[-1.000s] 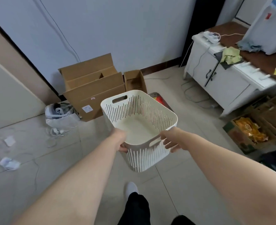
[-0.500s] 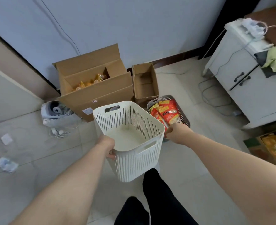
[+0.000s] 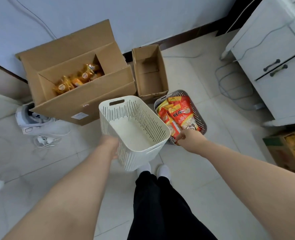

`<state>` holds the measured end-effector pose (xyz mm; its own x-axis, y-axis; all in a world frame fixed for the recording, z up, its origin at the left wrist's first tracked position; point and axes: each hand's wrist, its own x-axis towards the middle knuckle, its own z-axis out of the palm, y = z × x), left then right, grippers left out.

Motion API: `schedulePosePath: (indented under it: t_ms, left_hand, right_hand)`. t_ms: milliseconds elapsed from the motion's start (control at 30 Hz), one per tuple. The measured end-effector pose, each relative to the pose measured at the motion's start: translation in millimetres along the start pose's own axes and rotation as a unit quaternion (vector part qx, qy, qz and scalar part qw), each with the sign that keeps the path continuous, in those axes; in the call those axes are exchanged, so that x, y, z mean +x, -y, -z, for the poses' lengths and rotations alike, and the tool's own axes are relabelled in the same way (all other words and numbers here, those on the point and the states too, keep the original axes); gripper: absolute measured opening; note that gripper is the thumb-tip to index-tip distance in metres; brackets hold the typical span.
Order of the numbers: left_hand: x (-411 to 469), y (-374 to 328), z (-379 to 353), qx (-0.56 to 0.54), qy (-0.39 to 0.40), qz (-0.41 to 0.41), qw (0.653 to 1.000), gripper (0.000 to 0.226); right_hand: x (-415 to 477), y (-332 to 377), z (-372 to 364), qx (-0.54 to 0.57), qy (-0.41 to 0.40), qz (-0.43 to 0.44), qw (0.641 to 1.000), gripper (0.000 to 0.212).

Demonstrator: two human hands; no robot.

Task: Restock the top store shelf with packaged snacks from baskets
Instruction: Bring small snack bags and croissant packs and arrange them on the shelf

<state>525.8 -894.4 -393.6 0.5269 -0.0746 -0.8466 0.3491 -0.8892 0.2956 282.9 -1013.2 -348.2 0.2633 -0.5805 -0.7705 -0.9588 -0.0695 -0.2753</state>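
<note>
An empty white slotted basket hangs above the floor, held by its near left rim in my left hand. Just right of it on the floor sits a grey basket packed with red and orange snack packets. My right hand is down at the near end of those packets, fingers touching the lowest one; whether it grips is hidden. No store shelf is in view.
A large open cardboard box with orange snack packs stands at the back left, a small empty box beside it. A white cabinet with trailing cables is on the right, another snack carton below it. My feet stand under the white basket.
The view has tilted down and closed in on the floor. My right hand left the white basket's rim and reached to the packets in the grey basket. My left hand kept hold of the white basket.
</note>
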Motion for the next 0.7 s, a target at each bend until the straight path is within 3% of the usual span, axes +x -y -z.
schedulePosePath:
  t_ms: [233, 333, 433, 700]
  left_hand:
    - [-23, -68, -37, 0.038, 0.103, -0.029, 0.994, 0.025]
    - [-40, -93, -70, 0.073, 0.133, -0.057, 0.987, 0.035]
    - [-50, -109, -110, 0.097, 0.161, -0.073, 0.979, 0.026]
    - [-20, -102, -224, 0.094, 0.147, -0.039, 0.984, 0.016]
  right_hand:
    - [17, 5, 21, 0.068, 0.004, -0.039, 0.997, 0.027]
    - [25, -7, 40, 0.082, -0.007, -0.058, 0.995, 0.031]
    - [35, -35, 60, 0.087, -0.021, -0.082, 0.993, 0.031]
    - [90, -131, 90, 0.098, 0.007, -0.128, 0.987, 0.029]
